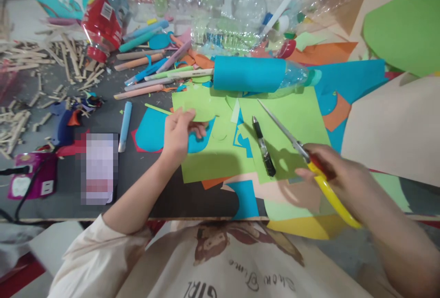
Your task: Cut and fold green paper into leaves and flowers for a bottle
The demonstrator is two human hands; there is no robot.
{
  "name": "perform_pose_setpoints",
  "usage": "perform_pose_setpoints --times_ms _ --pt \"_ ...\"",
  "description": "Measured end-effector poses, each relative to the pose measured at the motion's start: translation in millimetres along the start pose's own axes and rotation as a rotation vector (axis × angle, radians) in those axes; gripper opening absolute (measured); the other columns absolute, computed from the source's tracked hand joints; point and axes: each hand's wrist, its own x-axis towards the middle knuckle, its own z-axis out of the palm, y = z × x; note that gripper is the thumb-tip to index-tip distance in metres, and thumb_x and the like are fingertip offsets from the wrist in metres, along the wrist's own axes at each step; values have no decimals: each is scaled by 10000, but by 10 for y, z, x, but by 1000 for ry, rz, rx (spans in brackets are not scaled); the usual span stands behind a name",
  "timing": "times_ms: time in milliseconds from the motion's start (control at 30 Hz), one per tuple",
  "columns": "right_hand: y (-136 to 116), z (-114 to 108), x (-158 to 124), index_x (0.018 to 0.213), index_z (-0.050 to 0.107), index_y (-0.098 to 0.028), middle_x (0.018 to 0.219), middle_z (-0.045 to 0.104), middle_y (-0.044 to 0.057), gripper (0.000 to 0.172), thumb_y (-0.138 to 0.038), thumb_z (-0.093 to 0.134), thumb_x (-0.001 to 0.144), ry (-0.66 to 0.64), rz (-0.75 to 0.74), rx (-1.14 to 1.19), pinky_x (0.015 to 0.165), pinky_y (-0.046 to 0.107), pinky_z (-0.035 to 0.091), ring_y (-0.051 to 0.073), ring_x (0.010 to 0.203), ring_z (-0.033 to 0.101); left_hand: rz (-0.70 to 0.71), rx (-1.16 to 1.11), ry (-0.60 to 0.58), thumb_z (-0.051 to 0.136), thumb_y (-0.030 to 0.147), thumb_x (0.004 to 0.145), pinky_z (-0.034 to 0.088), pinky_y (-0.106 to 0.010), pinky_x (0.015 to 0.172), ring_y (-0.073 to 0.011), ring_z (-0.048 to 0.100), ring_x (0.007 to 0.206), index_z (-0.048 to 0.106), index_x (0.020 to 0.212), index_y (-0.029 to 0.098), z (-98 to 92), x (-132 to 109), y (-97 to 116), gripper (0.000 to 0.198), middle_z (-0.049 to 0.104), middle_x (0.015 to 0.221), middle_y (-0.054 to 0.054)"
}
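My left hand [178, 134] pinches a small rounded piece of light green paper [201, 111] above a larger green sheet [220, 153]. Scissors with yellow handles [309, 160] are gripped in my right hand [338, 179], their closed blades pointing up and left over another green sheet [295, 119]. A black pen [263, 146] lies on the green paper between my hands. A plastic bottle wrapped in blue paper [252, 74] lies on its side just beyond.
Coloured paper scraps cover the dark table [144, 188]. Markers and pens [147, 75] lie at the back left, wooden sticks [20, 105] at the far left. Clear plastic bottles [223, 9] crowd the back. A beige sheet [395, 128] sits at right.
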Motion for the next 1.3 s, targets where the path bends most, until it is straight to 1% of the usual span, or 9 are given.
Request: perform_pose_setpoints --times_ms 167,300,400,567,667,767,1000,1167,1300 --pt "245 -120 268 925 671 -281 780 736 75 469 -673 494 739 180 -53 -191 490 336 445 275 610 655 68 -145 172 652 314 818 305 -174 357 -58 395 377 394 568 205 -8 65 31 375 377 474 67" --pt "562 -203 474 1123 677 -217 1098 737 160 558 -652 431 876 224 -245 -165 803 385 520 279 970 690 122 -76 117 698 312 790 333 -167 381 -48 430 403 454 612 198 -31 75 -38 323 466 505 63" --pt "642 -362 582 1211 661 -194 1182 700 191 432 -492 542 922 171 -227 -232 854 349 492 234 1021 666 173 -25 58 773 309 717 414 -165 441 -65 544 468 517 768 215 -39 79 -99 277 573 578 69" --pt "154 -315 539 841 650 -191 931 720 157 242 -382 534 934 327 -173 -194 725 343 471 236 843 652 130 27 -28 772 392 680 513 -219 571 -110 639 579 476 787 228 -24 56 -148 355 606 629 62" --pt "-251 -7 450 789 603 -204 773 681 87 301 -495 597 870 3 -228 -144 554 294 375 206 645 597 172 82 -25 759 405 699 511 -219 584 -98 595 596 543 752 219 -22 40 -161 290 588 641 46" --pt "-435 219 472 716 558 -210 748 651 63 149 -309 622 808 -44 -265 -196 514 267 297 192 626 570 209 116 -19 752 379 708 509 -221 566 -96 560 583 588 740 215 -21 25 -163 234 578 638 38" --pt "-472 144 768 784 590 -204 839 651 78 130 -308 553 853 362 -359 -15 592 292 369 205 750 583 86 40 -141 766 334 672 558 -221 552 -84 620 528 537 787 200 50 -54 -149 289 582 701 48" --pt "-816 432 764 811 565 -204 698 582 -3 397 -592 528 887 -107 -431 676 568 255 434 129 622 547 4 26 -183 774 305 648 587 -222 570 -90 647 528 524 915 204 97 -124 -147 379 568 705 72" --pt "-895 693 834 640 432 -221 540 424 -73 557 -733 628 740 -214 -319 967 518 247 445 93 505 478 48 108 -253 735 295 686 579 -215 583 -97 652 578 532 1005 204 95 -139 -176 389 576 706 66"
